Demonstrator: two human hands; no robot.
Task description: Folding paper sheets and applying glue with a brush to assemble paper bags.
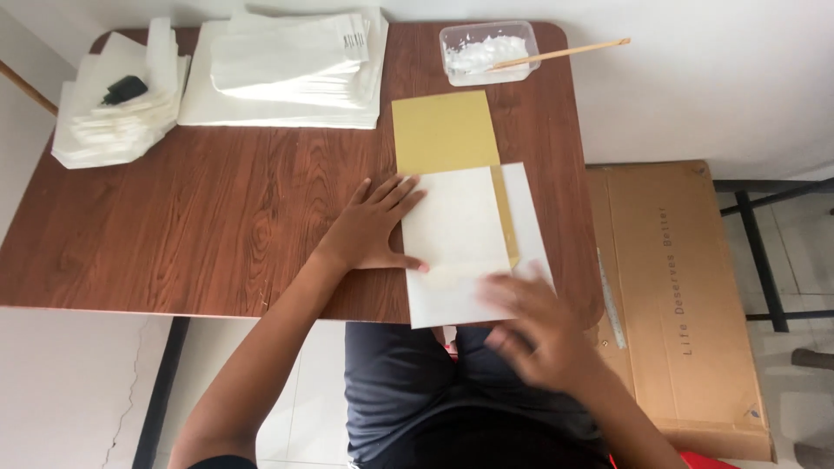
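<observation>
Left hand [372, 227] flat, fingers spread, pressing white sheet [456, 230] edge; right hand [534, 326] blurred over sheet bottom, finger spread unclear.

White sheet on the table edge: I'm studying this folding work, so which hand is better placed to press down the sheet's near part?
Probably the right hand: it hovers, blurred, over the near part of the white sheet. The left hand lies flat, pinning its left edge.

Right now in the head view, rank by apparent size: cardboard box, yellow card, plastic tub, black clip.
1. cardboard box, though it lies lower than the tabletop things, so it may be larger still
2. yellow card, partly covered by white paper
3. plastic tub
4. black clip
</observation>
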